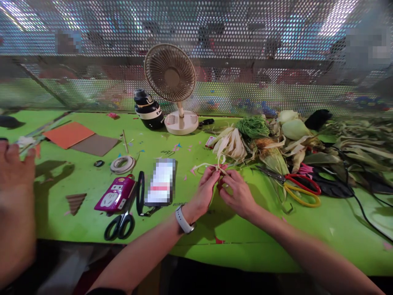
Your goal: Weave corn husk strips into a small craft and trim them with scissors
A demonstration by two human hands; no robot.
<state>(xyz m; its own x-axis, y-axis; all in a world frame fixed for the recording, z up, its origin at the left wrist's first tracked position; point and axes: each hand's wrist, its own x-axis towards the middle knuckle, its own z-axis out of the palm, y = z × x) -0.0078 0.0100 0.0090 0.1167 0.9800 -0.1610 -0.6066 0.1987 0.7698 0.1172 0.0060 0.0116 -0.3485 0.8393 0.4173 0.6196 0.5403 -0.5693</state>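
My left hand (205,186), with a pale watch (183,220) on its wrist, pinches a thin strip of corn husk (218,167) between closed fingers. From the other side my right hand (237,190) closes on the same strip, which looks looped or knotted between the fingertips; one loose end points left. Just beyond the hands lies a bundle of dried corn husk (230,144), beside a bunch of green strands (252,126). Scissors with red and yellow handles (302,189) rest to the right of my right hand.
A small fan (181,123) and a black bottle (149,111) stand at the back. A phone (161,180), purple power socket (115,194), black scissors (119,226) and tape roll (123,164) lie left. Husks and cables (362,209) are at right. Another person's hand (16,176) is far left.
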